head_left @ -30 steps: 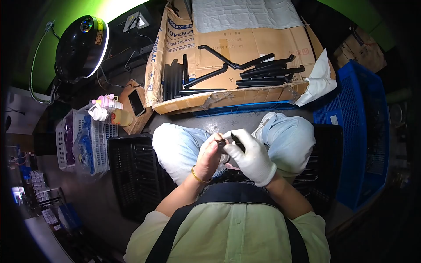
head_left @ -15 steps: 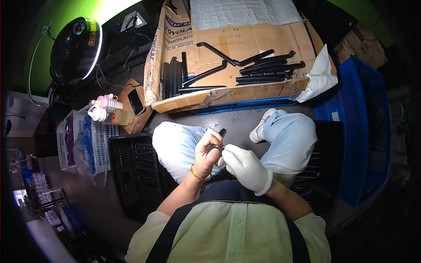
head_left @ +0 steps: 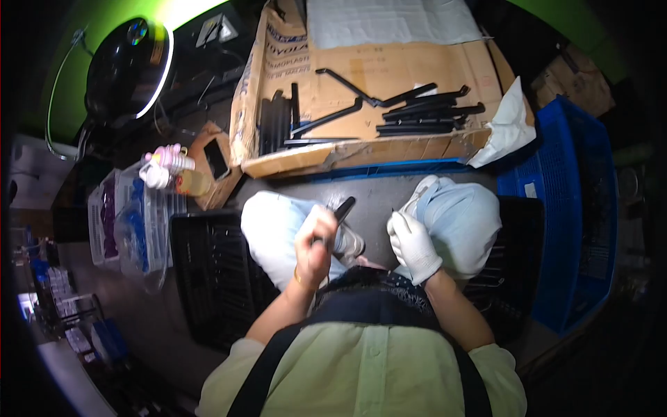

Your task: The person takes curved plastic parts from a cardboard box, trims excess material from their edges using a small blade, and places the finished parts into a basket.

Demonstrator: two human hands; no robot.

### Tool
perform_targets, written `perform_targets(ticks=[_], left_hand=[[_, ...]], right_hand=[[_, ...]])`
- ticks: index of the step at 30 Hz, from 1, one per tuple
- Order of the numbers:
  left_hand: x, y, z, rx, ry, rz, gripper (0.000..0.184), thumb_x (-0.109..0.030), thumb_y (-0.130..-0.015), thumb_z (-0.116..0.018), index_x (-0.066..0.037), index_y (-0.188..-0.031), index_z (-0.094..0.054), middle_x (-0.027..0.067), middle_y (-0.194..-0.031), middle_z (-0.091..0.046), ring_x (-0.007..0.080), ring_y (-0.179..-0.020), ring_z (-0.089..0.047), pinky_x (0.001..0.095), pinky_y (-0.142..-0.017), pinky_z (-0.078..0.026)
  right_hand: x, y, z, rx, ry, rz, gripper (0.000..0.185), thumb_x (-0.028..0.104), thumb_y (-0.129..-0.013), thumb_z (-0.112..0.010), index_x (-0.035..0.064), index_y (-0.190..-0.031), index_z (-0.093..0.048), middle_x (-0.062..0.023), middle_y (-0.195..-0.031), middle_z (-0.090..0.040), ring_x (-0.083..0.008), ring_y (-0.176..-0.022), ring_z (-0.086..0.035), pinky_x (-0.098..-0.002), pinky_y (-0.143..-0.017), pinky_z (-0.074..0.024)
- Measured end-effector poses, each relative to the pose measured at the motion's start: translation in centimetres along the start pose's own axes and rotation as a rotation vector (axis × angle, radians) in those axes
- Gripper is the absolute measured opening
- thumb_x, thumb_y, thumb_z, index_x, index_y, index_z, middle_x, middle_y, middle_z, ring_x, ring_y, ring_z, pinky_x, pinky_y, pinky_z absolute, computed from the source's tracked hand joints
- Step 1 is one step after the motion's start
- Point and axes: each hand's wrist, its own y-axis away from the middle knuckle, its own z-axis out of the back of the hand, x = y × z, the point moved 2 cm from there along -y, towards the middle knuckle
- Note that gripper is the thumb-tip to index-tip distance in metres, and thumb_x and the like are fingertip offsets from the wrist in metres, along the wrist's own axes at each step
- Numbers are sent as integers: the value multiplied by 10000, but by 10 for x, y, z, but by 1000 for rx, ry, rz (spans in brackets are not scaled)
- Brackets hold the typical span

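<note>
My bare left hand [head_left: 317, 243] is closed around a black tube [head_left: 344, 209], whose upper end sticks out above the fist, tilted to the right. My right hand [head_left: 411, 244], in a white glove, is held apart from it near the right knee. Its fingers are pinched together, with a small dark tip showing at them; I cannot make out what it is. Beyond my knees, several black bent tubes [head_left: 425, 111] lie in the shallow cardboard box [head_left: 361, 158], some loose and some stacked side by side.
Black crates [head_left: 186, 278] flank my legs, with dark parts inside. A blue crate [head_left: 560, 208] stands at the right. On the left are a drink bottle [head_left: 192, 183], a phone [head_left: 216, 160] on a cardboard piece, a white basket [head_left: 104, 229] and a black lamp [head_left: 128, 69].
My hands have moved apart: the left slightly left with the tube, the right to the right, off the tube. More of the tube now shows above the left fist.
</note>
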Motion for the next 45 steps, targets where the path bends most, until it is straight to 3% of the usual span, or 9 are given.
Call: perform_targets(ticks=[3,6,12,14,17,22,26,42,45], left_hand=[[13,0,-5,-86,342,177,437,-447,-875,-580,-55,-726,-456,70,-784,-433,158,-721,-369,284,-685,-300],[13,4,-9,-114,388,264,448,-470,-859,-597,-55,-750,-471,55,-828,-457,133,-742,-386,278,-703,-312],[8,5,-13,-133,442,373,445,-475,-852,-632,-57,-807,-489,48,-903,-472,135,-854,-448,288,-809,-358],[11,0,-11,-41,427,271,462,-519,-872,-614,-80,-845,-472,39,-864,-442,135,-784,-417,298,-774,-344],[1,-17,-17,-132,725,404,533,-637,-868,-545,-121,-866,-411,14,-782,-389,133,-690,-375,299,-713,-319],[11,-29,-5,-63,1436,575,499,-593,-901,-519,-102,-920,-434,15,-700,-366,121,-612,-384,284,-546,-398],[-1,-42,-17,-250,952,542,492,-580,-952,-394,-93,-894,-430,34,-732,-387,143,-621,-380,258,-517,-362],[7,-36,-44,-376,943,668,518,-556,-988,-303,-85,-1001,-515,59,-821,-507,168,-686,-482,275,-644,-427],[18,2,-49,-20,565,810,480,-503,-1005,-348,-55,-1091,-497,64,-853,-567,162,-795,-562,290,-757,-456]], right_hand=[[21,12,-30,85,179,406,187,204,-995,-463,83,-867,-525,52,-590,-388,-32,-463,-325,-217,-417,-247],[51,29,-61,127,140,318,135,152,-949,-562,20,-976,-567,-45,-782,-565,-80,-713,-519,-275,-655,-450],[56,20,-76,132,288,451,121,107,-898,-622,9,-961,-592,-104,-805,-589,-186,-727,-595,-307,-663,-476],[49,9,-66,-20,796,1044,134,132,-941,-564,25,-864,-542,1,-681,-496,-91,-656,-530,-276,-566,-441],[34,11,-48,-1,350,557,79,77,-933,-567,4,-911,-588,-18,-730,-580,-81,-691,-563,-267,-610,-467],[7,37,-40,128,975,548,349,406,-814,-688,64,-815,-614,-174,-654,-637,-355,-627,-657,-438,-569,-518],[-11,46,-39,26,1105,564,410,448,-803,-677,79,-685,-543,-154,-556,-592,-362,-540,-621,-464,-504,-495],[-15,53,-31,-104,1083,605,402,440,-794,-691,85,-687,-536,-141,-552,-592,-355,-514,-608,-462,-480,-477],[-17,46,-28,-166,946,581,392,443,-797,-687,80,-716,-564,-155,-578,-605,-370,-537,-610,-475,-504,-483]])
